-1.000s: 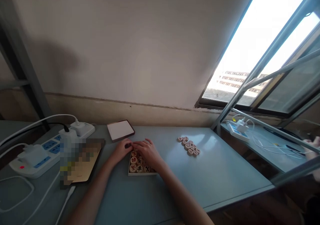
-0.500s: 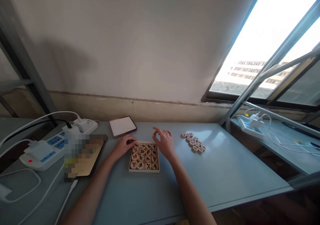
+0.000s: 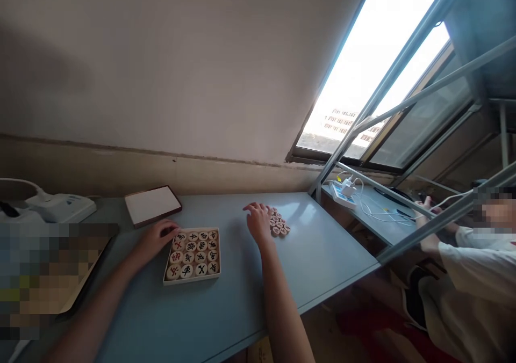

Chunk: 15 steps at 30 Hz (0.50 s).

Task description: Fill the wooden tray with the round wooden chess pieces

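A shallow open box [image 3: 193, 281] stands on the table, with rows of round Chinese chess pieces [image 3: 200, 269] lying in it, marked in red and black. My left hand [image 3: 155, 239] rests at the box's far left corner, its fingers curled and gripping the edge there. Off to the right of the box, my right hand [image 3: 260, 223] is over the table, fingers apart, with nothing visible in it. It reaches the left side of a cluster of loose chess pieces [image 3: 279, 223] and hides part of them.
Behind the left hand lies the box lid [image 3: 153, 206]. Far left are a power strip [image 3: 66, 207] and a partly blurred flat object [image 3: 86, 269]. A metal bed frame [image 3: 350, 132] rises at the right. Beyond it, a person [image 3: 471, 261] sits near another power strip [image 3: 342, 194].
My right hand has moved from the box's right side to the loose pieces. My left hand stays at the box corner. The view has turned right, bringing the other person into sight.
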{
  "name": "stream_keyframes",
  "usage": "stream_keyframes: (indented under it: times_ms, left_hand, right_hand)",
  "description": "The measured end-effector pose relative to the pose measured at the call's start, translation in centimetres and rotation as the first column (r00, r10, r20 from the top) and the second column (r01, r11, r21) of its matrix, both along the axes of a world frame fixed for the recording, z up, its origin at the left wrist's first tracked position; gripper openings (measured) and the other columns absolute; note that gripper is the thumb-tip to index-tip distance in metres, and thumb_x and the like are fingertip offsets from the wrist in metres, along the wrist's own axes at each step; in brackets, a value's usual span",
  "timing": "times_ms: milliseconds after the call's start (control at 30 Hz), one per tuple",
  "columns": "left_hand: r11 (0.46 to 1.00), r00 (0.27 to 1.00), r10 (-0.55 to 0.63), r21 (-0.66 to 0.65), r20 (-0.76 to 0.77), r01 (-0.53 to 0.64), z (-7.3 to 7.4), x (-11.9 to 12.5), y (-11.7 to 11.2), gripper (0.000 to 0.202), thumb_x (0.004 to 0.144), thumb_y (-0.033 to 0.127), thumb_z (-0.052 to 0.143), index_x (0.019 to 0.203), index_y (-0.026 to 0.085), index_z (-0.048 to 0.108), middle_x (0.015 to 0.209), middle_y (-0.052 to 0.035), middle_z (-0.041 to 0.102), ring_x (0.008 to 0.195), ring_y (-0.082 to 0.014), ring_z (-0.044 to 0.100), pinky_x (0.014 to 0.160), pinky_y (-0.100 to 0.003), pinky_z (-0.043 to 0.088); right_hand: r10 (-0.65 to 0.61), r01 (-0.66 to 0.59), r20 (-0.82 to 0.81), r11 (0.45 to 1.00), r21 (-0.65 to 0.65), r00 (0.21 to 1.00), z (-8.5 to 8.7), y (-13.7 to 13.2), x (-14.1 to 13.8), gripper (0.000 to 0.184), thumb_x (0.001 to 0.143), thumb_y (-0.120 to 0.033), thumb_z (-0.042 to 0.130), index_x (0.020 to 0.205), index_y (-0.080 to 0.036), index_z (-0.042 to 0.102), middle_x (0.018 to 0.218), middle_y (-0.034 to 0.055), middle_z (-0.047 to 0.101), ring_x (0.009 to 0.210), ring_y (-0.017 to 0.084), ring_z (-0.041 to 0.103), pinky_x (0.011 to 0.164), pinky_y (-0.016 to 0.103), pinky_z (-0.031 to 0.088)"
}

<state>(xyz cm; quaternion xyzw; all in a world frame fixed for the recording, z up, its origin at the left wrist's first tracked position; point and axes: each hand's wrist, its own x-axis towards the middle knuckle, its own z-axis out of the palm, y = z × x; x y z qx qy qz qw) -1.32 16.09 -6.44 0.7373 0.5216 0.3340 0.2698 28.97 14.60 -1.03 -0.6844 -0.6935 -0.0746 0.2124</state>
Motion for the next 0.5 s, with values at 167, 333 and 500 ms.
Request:
stream_keyframes:
  times_ms: [167, 333, 500]
  left_hand:
    - [1.000, 1.000, -0.025, 0.019, 0.014, 0.025, 0.5, 0.2, -0.4, 0.043, 0.078, 0.056, 0.043, 0.079, 0.019, 0.066, 0.093, -0.0075, 0.064, 0.087, -0.0227, 0.059, 0.075, -0.030, 0.045]
    - [0.998, 0.999, -0.038, 0.042, 0.026, 0.037, 0.7, 0.3, -0.5, 0.038, 0.079, 0.050, 0.044, 0.079, 0.017, 0.064, 0.090, -0.0071, 0.063, 0.086, -0.0213, 0.058, 0.078, -0.031, 0.044]
    - [0.998, 0.999, -0.043, 0.041, 0.025, 0.042, 0.5, 0.3, -0.2, 0.040, 0.079, 0.052, 0.043, 0.078, 0.017, 0.064, 0.089, -0.0068, 0.064, 0.085, -0.0219, 0.058, 0.079, -0.032, 0.044]
  right_hand:
    - [0.657, -0.676, -0.181, 0.733, -0.070, 0.732, 0.7, -2.5, -7.6, 0.030, 0.084, -0.021, 0.055, 0.112, -0.030, 0.058, 0.113, 0.0004, 0.059, 0.105, 0.016, 0.051, 0.088, 0.028, 0.035]
    - [0.758, -0.773, -0.154, 0.628, -0.090, 0.634, -0.7, -4.2, -11.3, 0.035, 0.084, -0.013, 0.053, 0.116, -0.027, 0.054, 0.123, 0.0031, 0.053, 0.113, 0.017, 0.047, 0.095, 0.031, 0.033]
    - [0.739, -0.760, -0.194, 0.646, -0.072, 0.646, -0.7, -3.8, -11.4, 0.023, 0.085, -0.017, 0.055, 0.107, -0.022, 0.055, 0.111, 0.0042, 0.057, 0.106, 0.016, 0.050, 0.091, 0.029, 0.038]
